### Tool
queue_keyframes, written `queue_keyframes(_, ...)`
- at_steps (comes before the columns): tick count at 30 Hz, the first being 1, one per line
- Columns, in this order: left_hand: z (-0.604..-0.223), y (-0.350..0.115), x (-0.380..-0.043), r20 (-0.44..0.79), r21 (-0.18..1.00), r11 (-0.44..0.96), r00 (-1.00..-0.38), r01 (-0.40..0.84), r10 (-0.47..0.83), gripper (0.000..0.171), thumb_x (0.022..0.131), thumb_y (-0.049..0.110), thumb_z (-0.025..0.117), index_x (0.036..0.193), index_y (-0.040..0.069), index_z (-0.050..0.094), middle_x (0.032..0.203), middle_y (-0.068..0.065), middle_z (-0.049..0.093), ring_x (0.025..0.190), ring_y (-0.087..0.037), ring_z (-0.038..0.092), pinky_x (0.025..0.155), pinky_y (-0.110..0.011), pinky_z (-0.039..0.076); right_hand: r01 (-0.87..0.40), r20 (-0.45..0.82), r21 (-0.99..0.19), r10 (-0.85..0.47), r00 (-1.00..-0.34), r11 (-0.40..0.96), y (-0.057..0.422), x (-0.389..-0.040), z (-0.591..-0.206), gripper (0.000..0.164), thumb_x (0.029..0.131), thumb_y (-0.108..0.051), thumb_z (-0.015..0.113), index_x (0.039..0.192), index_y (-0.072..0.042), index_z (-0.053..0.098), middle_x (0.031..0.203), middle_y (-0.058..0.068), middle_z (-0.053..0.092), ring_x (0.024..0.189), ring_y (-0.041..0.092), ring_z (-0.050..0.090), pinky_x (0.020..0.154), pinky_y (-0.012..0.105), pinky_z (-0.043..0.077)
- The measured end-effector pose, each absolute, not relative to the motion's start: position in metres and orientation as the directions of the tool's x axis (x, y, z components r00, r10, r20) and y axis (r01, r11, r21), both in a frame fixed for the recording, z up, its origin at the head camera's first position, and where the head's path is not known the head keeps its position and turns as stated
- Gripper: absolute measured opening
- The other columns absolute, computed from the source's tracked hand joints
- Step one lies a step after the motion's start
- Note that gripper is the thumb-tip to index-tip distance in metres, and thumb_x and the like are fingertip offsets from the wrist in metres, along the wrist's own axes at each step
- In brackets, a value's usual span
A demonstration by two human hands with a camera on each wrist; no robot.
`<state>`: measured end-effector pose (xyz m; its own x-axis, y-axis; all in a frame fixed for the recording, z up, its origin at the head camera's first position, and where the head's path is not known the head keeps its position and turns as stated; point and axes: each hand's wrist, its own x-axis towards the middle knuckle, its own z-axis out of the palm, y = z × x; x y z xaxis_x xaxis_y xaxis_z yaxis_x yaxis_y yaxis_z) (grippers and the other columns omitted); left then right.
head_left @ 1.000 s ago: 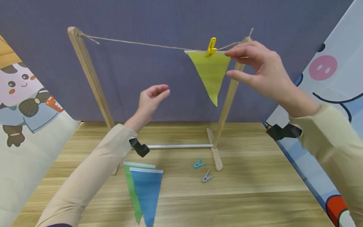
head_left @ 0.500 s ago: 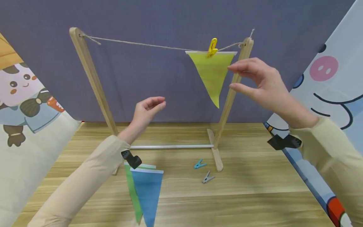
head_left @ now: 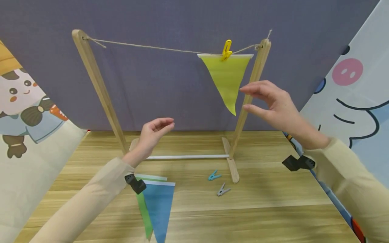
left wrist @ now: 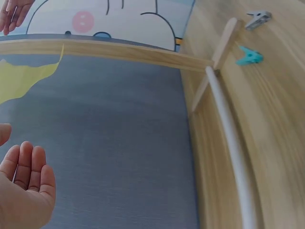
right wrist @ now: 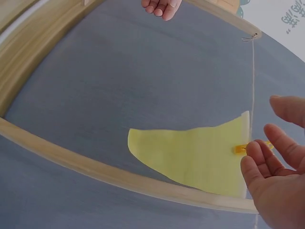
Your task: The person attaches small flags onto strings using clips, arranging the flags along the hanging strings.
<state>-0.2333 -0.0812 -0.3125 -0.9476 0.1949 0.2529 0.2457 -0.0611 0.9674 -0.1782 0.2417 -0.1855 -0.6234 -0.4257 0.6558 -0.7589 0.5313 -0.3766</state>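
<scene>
A yellow triangular pennant (head_left: 226,76) hangs from a string (head_left: 152,47) tied between two wooden posts. One yellow clothespin (head_left: 226,50) clips its white top edge to the string. My right hand (head_left: 273,104) is in the air in front of the right post (head_left: 259,64), fingers loosely bent, thumb apart, nothing held. Lower and to the left, my left hand (head_left: 153,135) hovers above the table, its fingers relaxed and holding nothing. In the left wrist view the left palm (left wrist: 24,205) shows bare.
On the table (head_left: 273,189) lie a blue pennant (head_left: 159,206) overlapping a green pennant (head_left: 144,209). A teal clothespin (head_left: 214,175) and a grey clothespin (head_left: 223,190) lie near the stand's right foot (head_left: 232,168). A white rod (head_left: 188,157) joins the posts low down.
Both hands have moved down, the right hand away from the pennant's top right corner. The pennant stays hanging by its clothespin.
</scene>
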Motion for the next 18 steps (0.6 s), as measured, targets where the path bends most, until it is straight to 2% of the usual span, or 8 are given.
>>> queue_keyframes(10,-0.331,-0.083,-0.229,0.206,0.978,-0.018,-0.959,0.206,0.193,0.028,0.088,0.008,0.066,0.112,-0.006,0.062,0.099,0.003,0.066,0.091,-0.008,0.061,0.082,-0.021,0.049,-0.769,0.658,-0.402,-0.428,-0.62,0.496,0.242,-0.181,-0.21,0.041,0.073,0.019,0.068,0.112,0.009,0.06,0.112,0.015,0.057,0.106,0.004,0.054,0.092,0.018,0.043)
queue_keyframes(13,-0.336,-0.085,-0.226,0.2,0.979,-0.015,-0.96,0.201,0.196,0.028,0.088,0.009,0.066,0.112,-0.005,0.062,0.098,0.004,0.066,0.091,-0.008,0.061,0.082,-0.02,0.049,-0.773,0.657,-0.422,-0.427,-0.621,0.474,0.241,-0.182,-0.219,0.042,0.072,0.02,0.068,0.112,0.009,0.06,0.111,0.016,0.057,0.105,0.004,0.054,0.092,0.019,0.044)
queue_keyframes(18,-0.346,-0.089,-0.224,0.183,0.983,-0.008,-0.965,0.185,0.188,0.032,0.089,0.01,0.065,0.115,-0.008,0.059,0.099,0.005,0.066,0.091,-0.007,0.06,0.082,-0.02,0.049,-0.748,0.636,-0.488,-0.404,-0.658,0.45,0.24,-0.183,-0.235,0.043,0.072,0.02,0.068,0.112,0.007,0.061,0.112,0.013,0.058,0.106,0.01,0.055,0.091,0.019,0.044)
